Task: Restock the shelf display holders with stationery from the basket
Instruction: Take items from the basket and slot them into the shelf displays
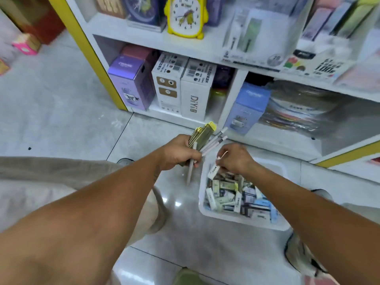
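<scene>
Glossy tiled floor [185,239] (it mirrors lights), smooth white plastic basket [242,222], printed cardboard boxes [196,89].

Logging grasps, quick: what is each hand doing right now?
Left hand: grips a bundle of pale pens and yellow-green flat packs.
Right hand: pinches a small white eraser over the white plastic basket.

Yellow alarm clock [186,16] on an upper shelf, purple box [131,83] beside two white boxes [183,87] below.

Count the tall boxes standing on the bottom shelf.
4: a purple box at left, two white boxes beside it, a blue box in the next bay. Others may hide behind.
</scene>
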Motion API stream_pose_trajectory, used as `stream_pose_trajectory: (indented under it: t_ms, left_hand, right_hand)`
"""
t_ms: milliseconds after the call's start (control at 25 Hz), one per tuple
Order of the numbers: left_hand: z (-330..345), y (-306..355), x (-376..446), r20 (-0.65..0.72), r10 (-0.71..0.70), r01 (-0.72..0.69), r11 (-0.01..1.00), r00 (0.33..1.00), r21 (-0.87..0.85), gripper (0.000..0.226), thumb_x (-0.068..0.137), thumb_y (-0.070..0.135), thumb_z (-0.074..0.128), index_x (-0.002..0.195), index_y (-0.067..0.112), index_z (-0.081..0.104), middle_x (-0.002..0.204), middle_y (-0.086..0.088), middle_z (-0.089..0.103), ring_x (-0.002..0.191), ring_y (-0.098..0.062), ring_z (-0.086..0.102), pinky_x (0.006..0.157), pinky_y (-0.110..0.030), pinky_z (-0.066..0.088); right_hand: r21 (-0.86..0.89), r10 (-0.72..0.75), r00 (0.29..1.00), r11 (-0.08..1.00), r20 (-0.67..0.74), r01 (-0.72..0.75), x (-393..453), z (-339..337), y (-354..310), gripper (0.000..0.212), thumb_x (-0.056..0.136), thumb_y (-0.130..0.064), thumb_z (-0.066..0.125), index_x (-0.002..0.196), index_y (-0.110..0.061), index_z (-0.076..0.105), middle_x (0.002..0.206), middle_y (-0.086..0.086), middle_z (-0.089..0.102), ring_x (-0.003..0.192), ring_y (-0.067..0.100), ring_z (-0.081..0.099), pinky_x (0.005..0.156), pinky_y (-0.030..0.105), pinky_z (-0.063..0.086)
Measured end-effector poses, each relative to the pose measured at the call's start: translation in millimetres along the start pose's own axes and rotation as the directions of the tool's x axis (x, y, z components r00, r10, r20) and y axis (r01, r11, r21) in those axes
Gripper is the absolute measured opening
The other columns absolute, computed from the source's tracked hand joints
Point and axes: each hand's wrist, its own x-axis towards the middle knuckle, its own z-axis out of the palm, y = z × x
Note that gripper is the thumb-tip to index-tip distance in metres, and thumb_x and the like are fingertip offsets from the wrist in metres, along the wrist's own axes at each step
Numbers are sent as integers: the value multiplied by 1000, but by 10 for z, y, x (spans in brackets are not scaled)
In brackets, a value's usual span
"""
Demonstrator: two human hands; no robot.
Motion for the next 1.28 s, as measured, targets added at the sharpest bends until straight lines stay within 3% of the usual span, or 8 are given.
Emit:
stream_pose_trajectory:
  t_ms: [160,320,520,640,840,1000,1200,1280]
  left_hand:
    - [417,899,-242,121,101,-103,995,987,7,22,76,-7,70,89,2,55,68,-19,66,62,-30,68,43,-20,41]
    - [681,1847,-506,140,266,-266,964,954,-17,23,72,-8,70,90,0,58,69,-21,65,64,-32,66,57,-30,49]
    - [879,2674,-665,31,369,-357,915,929,-190,23,62,-5,70,83,-1,62,69,-23,65,54,-26,65,59,-31,54]
    - [892,2986,-578,-54,340,-342,902,939,-262,20,64,-7,69,82,-4,60,68,-24,64,55,-28,65,60,-33,55]
    - [743,3243,-328,-190,259,-303,918,947,-255,21,71,-11,65,91,-8,61,59,-20,63,52,-27,63,69,-39,50]
    - [538,3395,-313,-220,249,-311,895,943,-321,9,78,-12,62,81,-3,62,54,-15,62,47,-24,62,74,-38,53]
    - [23,3453,-358,-328,255,-353,890,909,-287,45,75,-12,66,116,-6,50,58,-19,63,52,-28,63,63,-38,57]
    - [-162,3400,-387,-361,239,-354,886,901,-299,41,75,-13,64,114,-6,49,56,-19,61,53,-29,63,68,-42,57]
  right_hand:
    - [133,-53,992,989,-112,68,-657,-1220,-16,9,90,6,64,95,1,70,71,17,72,65,26,75,71,37,63]
    - [326,-108,963,926,-247,188,-1334,-2150,-100,11,89,9,65,99,6,68,80,27,71,70,30,73,76,39,63]
    - [421,-175,870,820,-461,387,-1692,-2833,-238,6,89,11,65,86,5,67,87,17,68,61,16,70,60,20,58]
    - [384,-178,793,800,-583,462,-1704,-3167,-313,10,91,8,65,85,0,65,82,15,63,59,19,70,63,24,61]
    - [278,-207,737,834,-643,477,-1535,-3419,-499,6,90,4,68,92,-2,68,76,13,68,56,17,70,55,23,58]
    - [296,-249,740,801,-624,520,-1341,-3410,-713,10,88,7,68,93,-1,69,77,15,68,57,17,70,62,25,61]
    - [267,-315,758,802,-571,535,-1043,-3185,-1001,12,90,8,66,88,-3,69,83,18,69,59,19,71,65,26,62]
    - [156,-374,748,833,-549,531,-904,-3061,-1158,18,90,7,65,84,-10,69,85,17,71,66,22,74,68,27,60]
